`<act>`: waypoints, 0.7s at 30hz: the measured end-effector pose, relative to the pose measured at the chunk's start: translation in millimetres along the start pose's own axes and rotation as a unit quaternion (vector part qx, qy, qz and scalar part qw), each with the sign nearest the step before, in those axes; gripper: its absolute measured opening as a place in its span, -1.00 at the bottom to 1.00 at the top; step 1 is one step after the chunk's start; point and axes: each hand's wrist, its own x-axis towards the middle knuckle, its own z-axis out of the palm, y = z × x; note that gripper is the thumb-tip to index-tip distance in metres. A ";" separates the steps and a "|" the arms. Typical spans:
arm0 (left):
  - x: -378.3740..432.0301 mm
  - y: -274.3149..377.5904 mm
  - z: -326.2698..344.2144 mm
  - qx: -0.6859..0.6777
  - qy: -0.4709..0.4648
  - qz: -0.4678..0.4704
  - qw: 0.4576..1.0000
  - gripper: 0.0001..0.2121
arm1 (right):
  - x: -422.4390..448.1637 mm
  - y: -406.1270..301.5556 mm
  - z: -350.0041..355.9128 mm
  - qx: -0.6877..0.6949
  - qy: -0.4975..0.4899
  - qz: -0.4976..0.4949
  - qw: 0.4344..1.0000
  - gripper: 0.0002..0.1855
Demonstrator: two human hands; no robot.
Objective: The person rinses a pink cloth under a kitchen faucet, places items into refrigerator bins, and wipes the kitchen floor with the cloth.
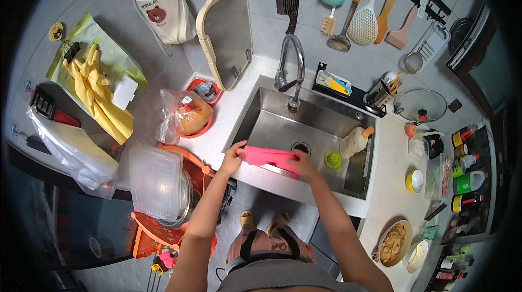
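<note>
A bright pink cloth (267,156) is stretched between my two hands over the front edge of the stainless steel sink (281,129). My left hand (233,158) pinches its left end near the sink's front left corner. The cloth's right end is gripped in my right hand (302,163), just in front of the drain (301,148). Inside the basin, right of my right hand, lie a green scrubbing brush (332,160) and a pump bottle (355,142) with an orange top. The chrome faucet (292,67) arches over the back of the sink.
On the left counter sits a plastic-bagged item (191,114) in a red bowl. An orange rack (200,161) with a clear plastic container (157,182) stands left of my left arm. To the right are a pan of food (394,243), a yellow bowl (414,181) and several bottles (467,182).
</note>
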 end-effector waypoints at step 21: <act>9.7 21.8 -44.0 -0.082 0.079 0.028 0.993 -0.86 | -7.1 -66.9 6.3 -0.049 0.176 -0.124 0.975 -0.83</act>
